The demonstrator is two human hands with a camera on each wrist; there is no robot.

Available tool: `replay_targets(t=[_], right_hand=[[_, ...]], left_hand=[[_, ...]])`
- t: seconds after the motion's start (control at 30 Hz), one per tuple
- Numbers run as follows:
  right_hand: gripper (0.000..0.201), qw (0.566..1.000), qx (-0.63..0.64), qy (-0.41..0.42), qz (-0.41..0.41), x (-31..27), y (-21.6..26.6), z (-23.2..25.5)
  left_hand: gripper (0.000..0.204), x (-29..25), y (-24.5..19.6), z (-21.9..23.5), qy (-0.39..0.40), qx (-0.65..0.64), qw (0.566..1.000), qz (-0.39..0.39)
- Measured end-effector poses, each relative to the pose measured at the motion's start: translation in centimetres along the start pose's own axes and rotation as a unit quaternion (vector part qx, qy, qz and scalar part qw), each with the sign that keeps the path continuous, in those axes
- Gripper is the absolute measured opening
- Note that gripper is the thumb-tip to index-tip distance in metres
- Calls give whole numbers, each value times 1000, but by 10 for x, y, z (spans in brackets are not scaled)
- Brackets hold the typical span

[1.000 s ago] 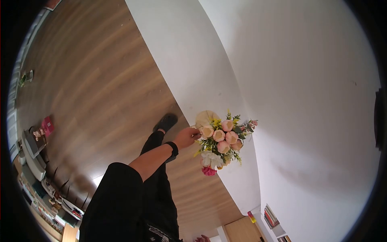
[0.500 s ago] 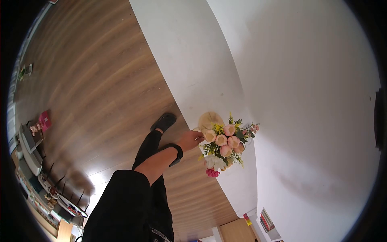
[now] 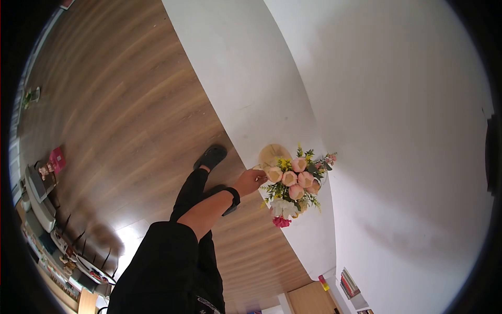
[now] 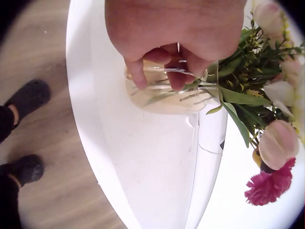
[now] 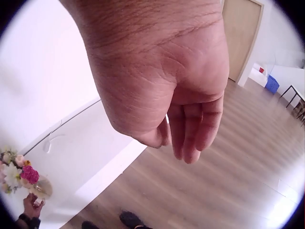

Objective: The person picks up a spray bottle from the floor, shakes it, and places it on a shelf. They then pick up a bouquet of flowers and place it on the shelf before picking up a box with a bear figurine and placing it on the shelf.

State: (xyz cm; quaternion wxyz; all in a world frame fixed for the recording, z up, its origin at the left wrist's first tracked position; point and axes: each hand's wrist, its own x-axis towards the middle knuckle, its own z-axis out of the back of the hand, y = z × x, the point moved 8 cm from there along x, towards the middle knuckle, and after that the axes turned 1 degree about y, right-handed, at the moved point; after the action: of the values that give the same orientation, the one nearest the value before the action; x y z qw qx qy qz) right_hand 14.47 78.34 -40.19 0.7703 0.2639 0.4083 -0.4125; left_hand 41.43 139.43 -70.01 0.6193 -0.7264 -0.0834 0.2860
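Observation:
My left hand (image 3: pixel 250 181), with a black band at the wrist, holds the side of an amber see-through vase (image 3: pixel 274 155) on the white ledge. Pink, white and yellow flowers (image 3: pixel 297 180) fill it. From the left wrist view, the fingers of my left hand (image 4: pixel 176 38) are curled at the vase (image 4: pixel 164 102), with green stems showing through the glass. Whether they grip a handle is hard to tell. My right hand (image 5: pixel 162 86) hangs in the air with loosely curled fingers and nothing in them, away from the vase and outside the head view.
A long white ledge (image 3: pixel 235 89) runs along the white wall (image 3: pixel 397 131). Wood floor (image 3: pixel 130 104) lies beside it. Furniture and a pink box (image 3: pixel 57 159) stand at the far left, books (image 3: pixel 349 282) at the lower right. A cable (image 4: pixel 196 143) lies near the vase.
The head view has shifted slightly. My right fingertips, at its bottom edge a second ago, are out of it now. My left hand stays on the vase, which shows no clear movement along the ledge.

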Motion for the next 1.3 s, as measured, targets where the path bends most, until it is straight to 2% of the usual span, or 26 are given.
replay_targets(t=[0.13, 0.23, 0.33, 0.43, 0.47, 0.53, 0.67, 0.7, 0.8, 0.87, 0.93, 1.0, 1.03, 1.07, 1.13, 1.17, 1.27, 1.3], right_hand=[[41, 1000, 16, 17, 16, 9, -9, 0], [41, 999, 24, 18, 24, 3, -9, -8], [39, 999, 18, 13, 30, 0, -5, -12], [38, 997, 40, 31, 52, 3, -6, -22], [38, 997, 47, 38, 57, 5, -4, -24], [38, 995, 52, 43, 73, 9, 1, -30], [38, 991, 58, 67, 102, 34, 8, -28], [39, 988, 67, 80, 110, 47, 4, -27], [41, 992, 19, 46, 118, 95, 8, -21], [41, 981, 43, 69, 178, 106, 34, -24], [42, 967, 50, 90, 233, 115, 62, -35], [42, 956, 29, 107, 272, 110, 93, -41], [42, 952, 34, 113, 283, 109, 105, -42], [42, 949, 38, 119, 291, 108, 112, -43], [26, 955, 61, 110, 268, 145, 118, -42], [25, 954, 64, 110, 273, 148, 117, -46], [25, 947, 59, 120, 292, 147, 128, -56], [25, 945, 53, 124, 299, 145, 124, -62]], left_hand=[[20, 4, 12, -9, -8, -22, 1000, -9], [18, 5, 18, -12, 15, -1, 1000, 6], [20, 4, 8, -11, -4, 51, 998, -38], [25, -1, -2, 3, -29, 114, 991, -59], [26, -2, -2, 8, -25, 128, 990, -44], [29, -11, -13, 26, -21, 158, 987, -21], [27, -22, -27, 77, -32, 211, 976, -37], [24, -28, -36, 96, -34, 226, 973, -39], [22, -56, -69, 155, -54, 290, 955, -23], [23, -75, -62, 190, -18, 360, 933, 11], [24, -101, -53, 230, -32, 402, 914, 52], [22, -136, -50, 270, -90, 387, 918, 27], [21, -156, -47, 287, -110, 392, 912, 42], [20, -182, -55, 298, -130, 397, 907, 59], [20, -241, -79, 310, -151, 344, 920, 115], [21, -269, -80, 315, -173, 320, 924, 115], [24, -358, -54, 324, -235, 266, 925, 134], [23, -392, -20, 329, -241, 281, 919, 136]])
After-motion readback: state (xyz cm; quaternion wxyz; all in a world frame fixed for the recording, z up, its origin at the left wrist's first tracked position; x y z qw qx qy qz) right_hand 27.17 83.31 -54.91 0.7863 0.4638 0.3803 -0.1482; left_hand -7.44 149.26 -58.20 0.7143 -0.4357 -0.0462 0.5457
